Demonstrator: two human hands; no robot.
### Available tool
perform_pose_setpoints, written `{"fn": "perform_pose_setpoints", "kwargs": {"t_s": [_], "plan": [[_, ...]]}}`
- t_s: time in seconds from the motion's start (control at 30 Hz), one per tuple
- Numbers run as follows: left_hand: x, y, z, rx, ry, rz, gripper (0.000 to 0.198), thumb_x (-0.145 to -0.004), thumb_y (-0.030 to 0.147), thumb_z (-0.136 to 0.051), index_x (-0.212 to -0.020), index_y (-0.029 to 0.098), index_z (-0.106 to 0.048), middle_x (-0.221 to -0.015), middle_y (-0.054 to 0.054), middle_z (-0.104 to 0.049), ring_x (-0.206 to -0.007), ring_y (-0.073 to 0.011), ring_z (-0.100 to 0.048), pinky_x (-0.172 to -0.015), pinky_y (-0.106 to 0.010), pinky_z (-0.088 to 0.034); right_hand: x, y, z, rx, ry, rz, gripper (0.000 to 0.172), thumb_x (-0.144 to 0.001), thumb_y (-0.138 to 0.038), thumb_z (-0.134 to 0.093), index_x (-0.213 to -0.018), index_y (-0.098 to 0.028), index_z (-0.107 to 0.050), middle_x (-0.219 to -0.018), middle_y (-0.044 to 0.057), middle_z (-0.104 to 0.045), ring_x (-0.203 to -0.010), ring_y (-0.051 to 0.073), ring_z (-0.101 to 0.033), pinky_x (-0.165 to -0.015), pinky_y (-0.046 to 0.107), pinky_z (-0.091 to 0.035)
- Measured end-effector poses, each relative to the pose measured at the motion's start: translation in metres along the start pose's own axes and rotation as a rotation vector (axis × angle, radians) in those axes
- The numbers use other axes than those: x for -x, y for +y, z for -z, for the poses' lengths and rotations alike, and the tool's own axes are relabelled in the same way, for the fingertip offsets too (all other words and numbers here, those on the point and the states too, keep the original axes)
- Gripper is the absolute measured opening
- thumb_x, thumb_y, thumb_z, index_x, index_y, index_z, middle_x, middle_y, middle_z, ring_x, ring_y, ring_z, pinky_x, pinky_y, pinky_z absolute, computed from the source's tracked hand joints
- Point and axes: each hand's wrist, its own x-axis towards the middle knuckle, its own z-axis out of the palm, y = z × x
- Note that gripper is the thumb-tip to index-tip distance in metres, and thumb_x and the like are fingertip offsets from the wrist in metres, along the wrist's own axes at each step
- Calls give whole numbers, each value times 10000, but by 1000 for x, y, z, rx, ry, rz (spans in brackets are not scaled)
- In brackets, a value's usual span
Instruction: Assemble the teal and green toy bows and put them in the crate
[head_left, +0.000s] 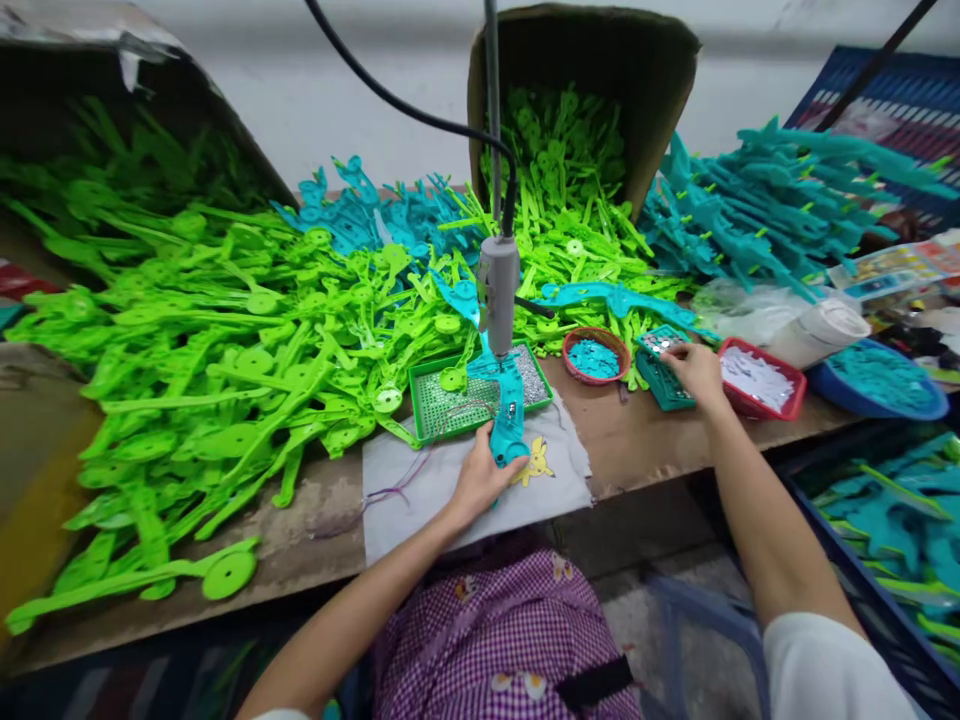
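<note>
My left hand [484, 474] is closed around the lower end of a blue plastic part [511, 405], above a white cloth with a yellow cartoon figure [537, 462]. A grey hanging electric screwdriver [499, 290] points down just over the part's upper end. Off to the right, my right hand [699, 372] has its fingertips pinched together at a small green basket [670, 393] that holds shiny round metal pieces [660, 342]. What sits between those fingertips is too small to make out. Behind the blue part lies a green tray [450, 430] of small silvery pieces.
Lime-green plastic parts [225, 340] are heaped across the left and middle. Blue parts [750, 210] are stacked at the back right. A round basket of blue pieces [595, 358], a red tray of white pieces [759, 382] and a blue basin [881, 385] line the right side.
</note>
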Motion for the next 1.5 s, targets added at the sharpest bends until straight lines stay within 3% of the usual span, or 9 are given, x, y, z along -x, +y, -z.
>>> {"fn": "perform_pose_setpoints", "kwargs": {"t_s": [0.13,0.27,0.37,0.5,0.6,0.9,1.07,1.3,1.5], "plan": [[1,-3,-2,0,12,-19,740,-748,475,-675,-1321,139,-349,-1158,-136,-617,-960,-266,-628,-828,-383,-485,-17,3,11,-34,-82,-8,163,-684,-277,-736,-706,-117,-716,-656,91,-668,-559,138,-507,-595,298,-324],[1,-3,-2,5,1,-5,730,-744,465,-682,-1315,144,-361,-1080,-109,-642,-889,-248,-636,-777,-359,-489,-4,-16,24,-48,23,52,184,-717,-279,-706,-727,-96,-717,-731,132,-657,-639,160,-529,-643,324,-348],[1,-2,-1,22,-9,5,739,-736,469,-687,-1316,147,-362,-1057,-99,-648,-881,-251,-636,-765,-358,-488,46,-62,13,-103,112,164,216,-786,-328,-656,-819,-123,-715,-862,127,-647,-798,184,-570,-738,321,-400],[2,4,1,55,-20,10,753,-729,466,-697,-1317,138,-359,-1039,-100,-649,-876,-252,-632,-771,-364,-486,135,-143,-38,-459,-46,606,160,-861,-314,-579,-895,-199,-685,-930,67,-629,-742,141,-595,-675,273,-488],[3,8,3,83,-23,19,733,-730,425,-703,-1309,132,-361,-1075,-116,-640,-892,-252,-630,-774,-362,-485,168,-179,-72,-500,-27,714,169,-895,-283,-523,-889,-199,-669,-926,75,-620,-792,151,-622,-712,279,-517],[3,5,5,141,-58,15,724,-738,418,-700,-1309,136,-356,-1078,-132,-634,-945,-278,-625,-805,-385,-479,155,-183,-70,-237,-160,869,257,-942,-293,-443,-1003,-205,-677,-1036,94,-658,-930,190,-633,-811,317,-513],[4,4,4,153,-49,1,669,-768,349,-663,-1314,123,-349,-1088,-151,-631,-923,-274,-627,-781,-382,-484,197,-180,-74,-196,-177,703,393,-937,-195,-372,-1280,-188,-562,-1268,146,-581,-1146,248,-553,-984,433,-438],[6,-2,3,196,-98,-96,736,-729,393,-705,-1325,148,-350,-1053,-119,-642,-870,-255,-632,-746,-362,-497,217,-199,-87,-836,-108,-35,647,-883,-494,-450,-1431,-166,-348,-1354,160,-512,-1192,235,-537,-953,396,-465],[2,-8,-2,247,-59,-119,773,-710,361,-710,-1329,113,-321,-1123,-154,-611,-937,-258,-620,-801,-386,-502,182,-217,-113,-822,-85,-15,561,-859,-446,-416,-1323,-139,-486,-1117,141,-652,-948,210,-611,-825,366,-488]]}}
